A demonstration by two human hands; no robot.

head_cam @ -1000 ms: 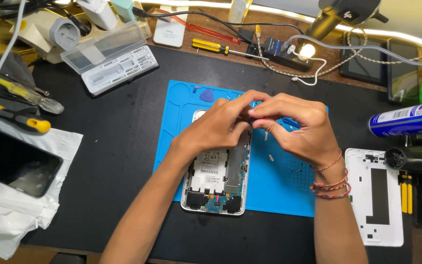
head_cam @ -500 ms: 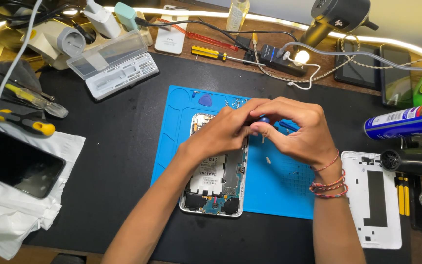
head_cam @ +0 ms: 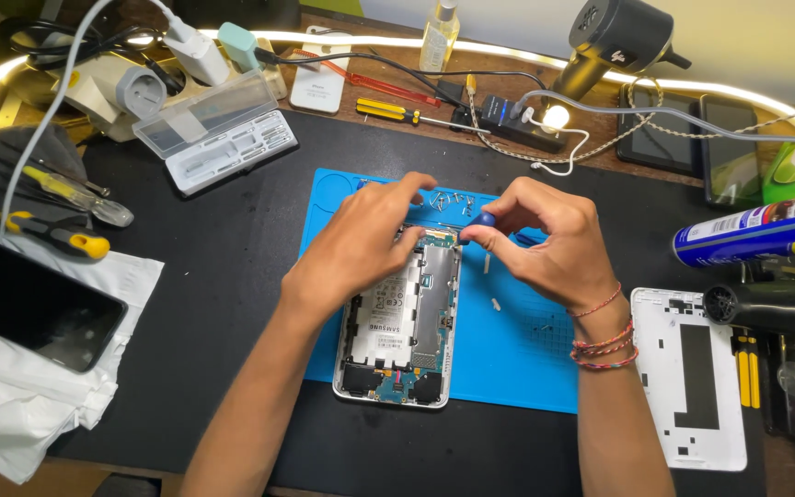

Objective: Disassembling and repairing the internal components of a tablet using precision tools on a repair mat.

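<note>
An opened tablet (head_cam: 402, 322) with its back removed lies on a blue work mat (head_cam: 517, 354), showing its battery and circuit boards. My left hand (head_cam: 361, 241) rests on the tablet's upper left corner, fingers spread over the top edge. My right hand (head_cam: 549, 244) pinches a small blue-handled screwdriver (head_cam: 482, 221) at the tablet's top right corner. Several tiny screws (head_cam: 448, 198) lie on the mat just beyond the tablet.
The white back cover (head_cam: 692, 377) lies at the right. A blue spray can (head_cam: 756, 230) and hot air tool (head_cam: 618, 37) sit at the right and back. A clear bit case (head_cam: 218, 138), yellow screwdrivers (head_cam: 57, 235) and a dark phone (head_cam: 25, 304) on white cloth are left.
My hands have moved apart. The left hand now lies flatter on the tablet's top edge, and the right hand has shifted right with the screwdriver tip exposed.
</note>
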